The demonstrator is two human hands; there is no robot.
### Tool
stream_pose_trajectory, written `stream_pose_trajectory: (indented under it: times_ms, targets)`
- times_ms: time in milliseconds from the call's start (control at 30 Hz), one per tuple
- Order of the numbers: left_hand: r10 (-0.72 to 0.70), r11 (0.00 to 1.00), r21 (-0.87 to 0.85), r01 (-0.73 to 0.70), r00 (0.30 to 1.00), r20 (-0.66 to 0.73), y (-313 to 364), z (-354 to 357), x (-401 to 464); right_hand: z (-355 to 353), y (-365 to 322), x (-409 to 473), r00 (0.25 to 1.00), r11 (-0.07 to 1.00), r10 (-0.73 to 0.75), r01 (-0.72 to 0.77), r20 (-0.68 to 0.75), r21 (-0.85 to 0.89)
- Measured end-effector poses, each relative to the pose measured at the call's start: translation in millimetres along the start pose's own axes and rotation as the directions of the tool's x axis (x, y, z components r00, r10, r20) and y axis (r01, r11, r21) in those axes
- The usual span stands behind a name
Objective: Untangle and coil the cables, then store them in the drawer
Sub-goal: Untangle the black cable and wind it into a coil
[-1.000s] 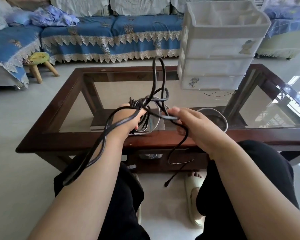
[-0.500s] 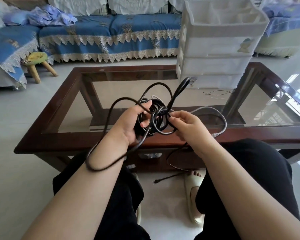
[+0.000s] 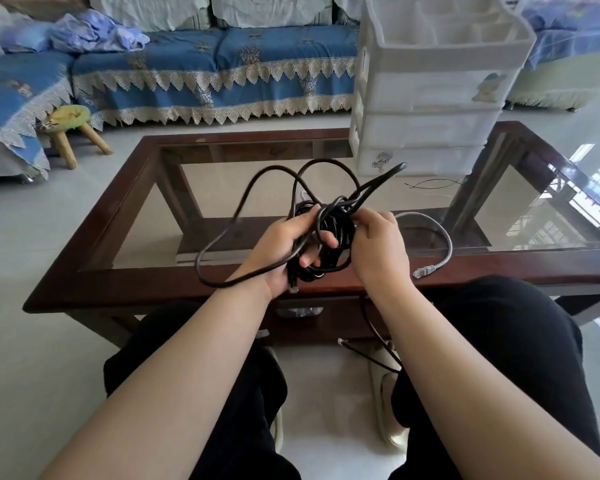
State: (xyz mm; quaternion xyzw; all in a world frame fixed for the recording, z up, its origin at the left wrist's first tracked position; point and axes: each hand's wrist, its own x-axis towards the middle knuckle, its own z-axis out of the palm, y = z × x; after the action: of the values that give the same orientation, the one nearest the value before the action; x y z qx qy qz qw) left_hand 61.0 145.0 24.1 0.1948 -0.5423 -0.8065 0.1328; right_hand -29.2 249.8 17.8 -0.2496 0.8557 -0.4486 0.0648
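A black cable (image 3: 329, 233) is bunched into a rough coil between both hands, above the near edge of the glass coffee table (image 3: 146, 285). My left hand (image 3: 288, 247) grips the bundle with fingers curled round it. My right hand (image 3: 378, 244) holds the right side of the coil and pinches a strand. Loose black loops stick up and out to the left. One black end hangs down to the floor by my right foot. A grey network cable (image 3: 444, 237) lies on the glass to the right. The white drawer unit (image 3: 426, 129) stands on the table's far right, drawers closed.
A thin black wire (image 3: 433, 184) lies on the glass in front of the drawer unit. A blue-covered sofa (image 3: 215, 67) runs along the back. A small wooden stool (image 3: 70, 123) stands on the floor at left. My knees press close to the table's front edge.
The tall loop has come down and the cable is gathered tighter into the coil. My right hand has moved in against the bundle. The loop over my left forearm has shortened.
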Motion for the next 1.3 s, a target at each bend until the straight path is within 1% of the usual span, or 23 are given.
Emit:
stream_pose_trajectory:
  times_ms: [33, 100, 133, 200, 300, 400, 467, 533, 633, 667, 700, 767, 800, 833, 933, 967, 1000, 1033, 1100, 1133, 1200, 1233, 1300]
  targets:
    - [0.023, 1.0, 0.011, -0.022, 0.999, -0.031, 1.3, 0.2, 0.7, 1.0, -1.2, -0.4, 0.999, 0.995, -0.021, 0.016, 0.044, 0.095]
    - [0.083, 0.995, 0.064, -0.077, 0.991, -0.103, 2.5, 2.2, 2.6, 2.4, -3.6, -1.3, 0.989, 0.941, -0.025, -0.026, 0.147, 0.338]
    - [0.121, 0.987, 0.117, -0.106, 0.984, -0.127, 2.3, 4.1, 2.9, 2.8, -2.9, -0.2, 0.987, 0.918, -0.02, -0.046, 0.161, 0.393]
    - [0.178, 0.967, 0.21, -0.146, 0.973, -0.143, 0.9, 7.6, 1.8, 5.6, 3.3, 3.5, 0.995, 0.936, -0.035, 0.001, 0.09, 0.352]
    - [0.19, 0.956, 0.25, -0.153, 0.973, -0.131, -0.8, 8.2, 0.2, 9.5, 8.8, 2.2, 0.995, 0.933, -0.09, 0.101, -0.049, 0.345]
    - [0.229, 0.935, 0.302, -0.185, 0.966, -0.118, 0.4, 9.2, 0.8, 11.9, 11.6, -3.2, 0.987, 0.93, -0.105, 0.14, -0.12, 0.34]
    - [0.254, 0.922, 0.329, -0.203, 0.96, -0.119, 0.1, 11.6, 0.7, 12.5, 14.9, -4.5, 0.987, 0.932, -0.097, 0.134, -0.125, 0.337]
    - [0.237, 0.932, 0.308, -0.189, 0.963, -0.127, 0.1, 11.9, 0.3, 11.0, 16.0, -4.7, 0.996, 0.917, -0.032, 0.064, -0.089, 0.393]
    - [0.126, 0.975, 0.199, -0.1, 0.984, -0.123, 4.3, 5.4, -0.1, 4.3, 12.7, -4.0, 0.998, 0.806, 0.031, -0.058, 0.055, 0.589]
    - [0.087, 0.983, 0.173, -0.067, 0.99, -0.113, 6.1, 2.8, -0.2, 3.4, 10.9, -4.1, 0.996, 0.791, 0.024, -0.073, 0.089, 0.607]
    - [0.058, 0.986, 0.164, -0.04, 0.993, -0.106, 7.5, 0.6, -0.4, 3.7, 10.0, -3.6, 0.995, 0.806, 0.016, -0.072, 0.1, 0.588]
    - [0.028, 0.984, 0.181, -0.008, 0.994, -0.107, 8.8, -1.2, -0.1, 5.3, 10.1, -3.2, 0.998, 0.845, 0.024, -0.052, 0.059, 0.532]
    - [0.017, 0.982, 0.191, 0.005, 0.994, -0.111, 9.2, -1.0, 0.4, 6.6, 9.9, -4.7, 0.998, 0.83, 0.046, -0.057, 0.033, 0.554]
    - [0.002, 0.981, 0.191, 0.02, 0.994, -0.113, 9.6, -0.4, 1.1, 8.5, 9.9, -6.9, 0.997, 0.786, 0.079, -0.073, 0.017, 0.614]
    - [-0.051, 0.98, 0.187, 0.068, 0.994, -0.096, 11.5, -0.2, 3.1, 13.2, 10.1, -12.9, 0.98, 0.552, 0.186, -0.16, 0.066, 0.819]
    - [-0.058, 0.978, 0.196, 0.077, 0.993, -0.1, 11.5, -1.0, 3.0, 14.2, 8.6, -14.4, 0.977, 0.513, 0.204, -0.166, 0.068, 0.842]
    - [-0.056, 0.976, 0.205, 0.079, 0.992, -0.113, 11.1, -2.0, 2.7, 15.4, 8.7, -15.1, 0.977, 0.527, 0.21, -0.149, 0.042, 0.837]
    - [-0.047, 0.975, 0.208, 0.074, 0.99, -0.133, 10.6, -2.7, 2.3, 15.9, 9.4, -14.6, 0.981, 0.602, 0.194, -0.113, -0.008, 0.791]
    - [-0.004, 0.976, 0.211, 0.046, 0.981, -0.192, 10.4, -2.7, 1.8, 14.2, 9.3, -13.8, 0.986, 0.794, 0.1, 0.003, -0.136, 0.607]
    - [0.028, 0.976, 0.218, 0.023, 0.973, -0.227, 10.7, -2.4, 2.1, 12.3, 8.1, -13.8, 0.983, 0.853, 0.047, 0.054, -0.179, 0.52]
    - [0.109, 0.971, 0.236, -0.038, 0.95, -0.292, 11.5, -2.0, 4.1, 8.6, 4.8, -15.0, 0.982, 0.892, -0.012, 0.096, -0.189, 0.442]
    - [0.157, 0.965, 0.249, -0.078, 0.936, -0.316, 11.5, -1.8, 5.5, 6.4, 2.2, -16.4, 0.986, 0.886, -0.022, 0.096, -0.166, 0.453]
    - [0.25, 0.944, 0.297, -0.146, 0.902, -0.352, 11.5, -1.5, 7.9, 3.3, -2.3, -20.5, 0.996, 0.846, -0.007, 0.052, -0.086, 0.531]
